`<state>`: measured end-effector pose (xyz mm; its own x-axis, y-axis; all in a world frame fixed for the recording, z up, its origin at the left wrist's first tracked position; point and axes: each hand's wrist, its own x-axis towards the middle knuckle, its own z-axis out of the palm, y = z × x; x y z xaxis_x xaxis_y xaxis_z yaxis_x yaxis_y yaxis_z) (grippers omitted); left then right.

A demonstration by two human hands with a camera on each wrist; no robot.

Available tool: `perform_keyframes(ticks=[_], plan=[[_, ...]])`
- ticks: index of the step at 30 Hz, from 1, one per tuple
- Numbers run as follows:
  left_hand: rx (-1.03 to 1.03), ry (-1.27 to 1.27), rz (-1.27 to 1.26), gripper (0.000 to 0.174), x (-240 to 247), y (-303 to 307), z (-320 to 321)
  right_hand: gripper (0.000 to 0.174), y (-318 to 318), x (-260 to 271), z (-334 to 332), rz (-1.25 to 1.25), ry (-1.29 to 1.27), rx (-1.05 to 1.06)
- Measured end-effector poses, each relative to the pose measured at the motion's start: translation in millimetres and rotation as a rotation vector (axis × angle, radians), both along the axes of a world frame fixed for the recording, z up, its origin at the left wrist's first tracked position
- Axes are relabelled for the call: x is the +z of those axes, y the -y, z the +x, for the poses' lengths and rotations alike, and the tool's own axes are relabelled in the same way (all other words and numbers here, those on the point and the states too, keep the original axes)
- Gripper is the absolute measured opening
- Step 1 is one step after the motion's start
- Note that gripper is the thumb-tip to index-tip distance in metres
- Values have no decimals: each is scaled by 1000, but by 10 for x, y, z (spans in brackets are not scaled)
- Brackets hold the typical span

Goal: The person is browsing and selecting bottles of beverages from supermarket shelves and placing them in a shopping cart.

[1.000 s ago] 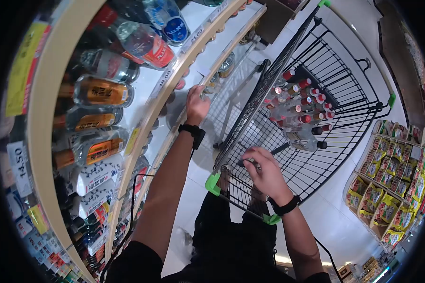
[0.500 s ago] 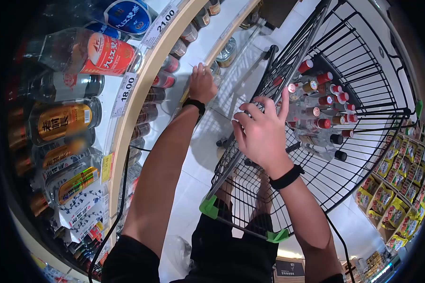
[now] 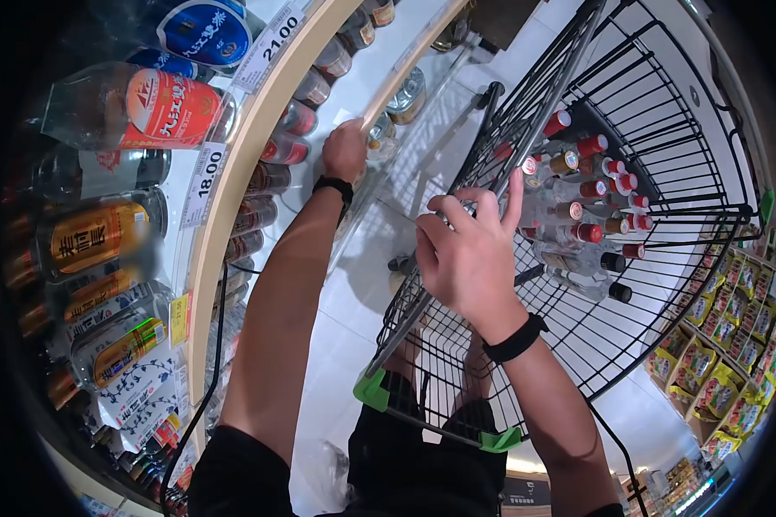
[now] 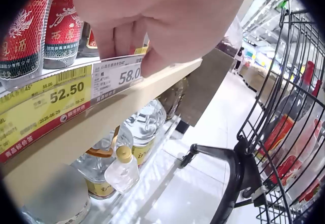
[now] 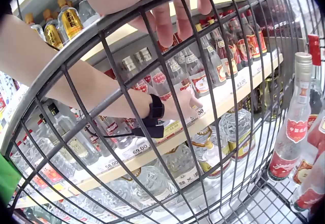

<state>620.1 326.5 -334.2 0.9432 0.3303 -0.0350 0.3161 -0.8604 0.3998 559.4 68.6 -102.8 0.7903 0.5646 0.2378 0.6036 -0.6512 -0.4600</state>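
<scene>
At the lower shelf's edge my left hand point(image 3: 345, 151) pinches the white price label point(image 4: 119, 75), thumb in front and fingers behind it. Bottles with red labels point(image 4: 62, 28) stand on that shelf beside the fingers. My right hand point(image 3: 476, 258) holds the side rim point(image 5: 65, 57) of the black wire shopping cart, its fingers point(image 5: 163, 25) curled over the rail and the index finger straighter. Inside the cart lie and lean several clear glass bottles point(image 3: 582, 188) with red, gold and black caps.
Large clear jars point(image 4: 144, 125) and a small gold-capped bottle point(image 4: 123, 172) sit below the left hand. An upper shelf with big bottles point(image 3: 168, 108) curves along the left. Yellow snack packets point(image 3: 716, 388) fill a rack at the right. A cable point(image 3: 214, 379) hangs beside the left arm.
The right hand has moved from above the cart's near end onto its side rim. The left hand stays at the shelf edge; the head view has shifted closer to the shelf and cart.
</scene>
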Motion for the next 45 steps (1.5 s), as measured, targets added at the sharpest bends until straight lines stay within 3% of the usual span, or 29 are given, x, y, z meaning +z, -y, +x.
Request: perform_keyframes(ticks=[2,5,8,9,13,16,22,33,38,39,45], plan=[[79,101,-22,26,1,-16,-42,4,-2,-13,3,1,8,3],[152,409,-54,21,466,19,-125,4,2,-20,8,-4,0,7],[366,646,-833,25,827,162,-235,5,-1,-19,5,1,-5,10],[364,592,-921,34,948,148,-299,6,-6,-15,1,-7,-7,8],[428,660,-1239,42,1412,359,-514,8,-14,-25,0,-21,10,10],[368,641,-1313,44,1495,366,-643,10,-9,-30,2,-34,32,18],[357,635,-1313,44,1844,538,-751,11,-29,-4,6,-58,43,38],[410,635,-1301,43,1837,610,-759,9,-15,0,12,-67,54,51],[533,617,-1256,33,1483,522,-626,9,-4,-35,20,-9,38,27],[539,640,-1277,24,1409,508,-578,8,0,-29,20,1,28,21],[430,576,-971,24,693,207,-199,9,31,-48,30,-18,-7,31]])
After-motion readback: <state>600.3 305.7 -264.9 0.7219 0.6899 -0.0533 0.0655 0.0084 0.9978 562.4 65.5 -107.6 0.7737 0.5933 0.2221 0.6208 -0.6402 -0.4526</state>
